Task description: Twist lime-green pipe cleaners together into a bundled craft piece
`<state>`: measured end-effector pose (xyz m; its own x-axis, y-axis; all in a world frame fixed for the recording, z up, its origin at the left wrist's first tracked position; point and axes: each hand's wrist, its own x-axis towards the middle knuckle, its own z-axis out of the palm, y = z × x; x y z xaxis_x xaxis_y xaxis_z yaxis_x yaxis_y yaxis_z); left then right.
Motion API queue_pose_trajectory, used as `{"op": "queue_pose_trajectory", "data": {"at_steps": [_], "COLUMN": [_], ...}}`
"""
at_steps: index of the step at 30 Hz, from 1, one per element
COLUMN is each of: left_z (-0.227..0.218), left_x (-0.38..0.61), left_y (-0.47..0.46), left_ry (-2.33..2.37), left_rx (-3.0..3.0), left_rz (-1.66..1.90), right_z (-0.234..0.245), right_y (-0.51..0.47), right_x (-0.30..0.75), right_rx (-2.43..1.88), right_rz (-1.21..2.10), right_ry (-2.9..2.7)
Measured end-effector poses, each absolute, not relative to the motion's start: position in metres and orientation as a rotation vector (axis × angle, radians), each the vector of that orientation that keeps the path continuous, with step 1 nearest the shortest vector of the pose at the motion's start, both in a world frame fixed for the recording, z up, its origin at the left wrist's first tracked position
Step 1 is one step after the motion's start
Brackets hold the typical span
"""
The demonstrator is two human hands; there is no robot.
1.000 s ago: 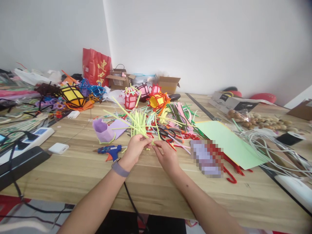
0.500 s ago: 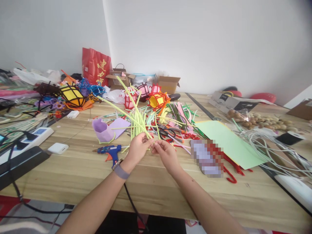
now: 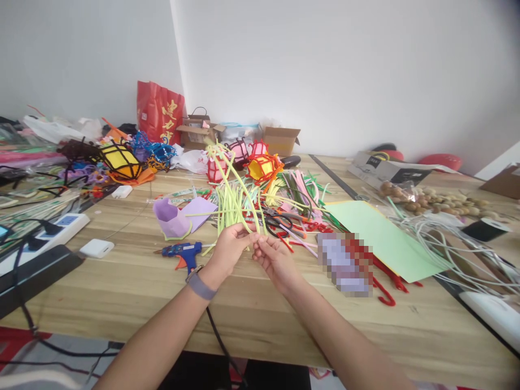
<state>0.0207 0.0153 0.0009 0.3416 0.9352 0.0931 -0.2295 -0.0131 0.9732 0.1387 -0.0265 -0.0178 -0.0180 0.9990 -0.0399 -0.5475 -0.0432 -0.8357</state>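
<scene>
My left hand (image 3: 232, 248) and my right hand (image 3: 275, 259) meet at the middle of the table, fingertips nearly touching. Both are closed in a pinch on yellow-green pipe cleaners (image 3: 242, 187), whose long ends rise away from me; the pinched ends are mostly hidden by the fingers. Behind the hands lies a pile of the same yellow-green stems (image 3: 227, 208). Left of that stand a purple foam cup shape (image 3: 168, 216) with a green edge and a flat purple sheet (image 3: 199, 213). A blue hot glue gun (image 3: 182, 252) lies beside my left wrist.
Black-handled scissors (image 3: 284, 221) and a pixelated flat object (image 3: 343, 265) lie to the right, near a pale green sheet (image 3: 382, 235). Small lanterns (image 3: 260, 167) stand behind. A power strip (image 3: 60, 233) is at the left; white cables (image 3: 430, 254) coil at the right.
The pipe cleaner ends that stretched up and to the left have swung right and come closer together. My right hand has shifted slightly; both hands still pinch.
</scene>
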Motion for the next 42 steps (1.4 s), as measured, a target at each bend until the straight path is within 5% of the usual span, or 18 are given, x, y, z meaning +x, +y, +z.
{"op": "queue_pose_trajectory", "data": {"at_steps": [23, 31, 35, 42], "left_z": [-0.005, 0.006, 0.005, 0.004], "left_x": [0.013, 0.007, 0.01, 0.016], "left_y": [0.025, 0.021, 0.02, 0.018], "left_ry": [0.815, 0.657, 0.725, 0.862], "left_rx": [1.472, 1.517, 1.404, 1.353], "left_rz": [0.986, 0.971, 1.009, 1.088], "right_z": [-0.026, -0.012, -0.016, -0.032], "right_y": [-0.026, -0.033, -0.031, -0.032], "right_x": [0.138, 0.144, 0.141, 0.139], "right_rx": [-0.834, -0.602, -0.803, -1.241], "right_rz": [1.622, 1.982, 1.652, 0.415], "right_ry": [-0.633, -0.658, -0.839, -1.496]}}
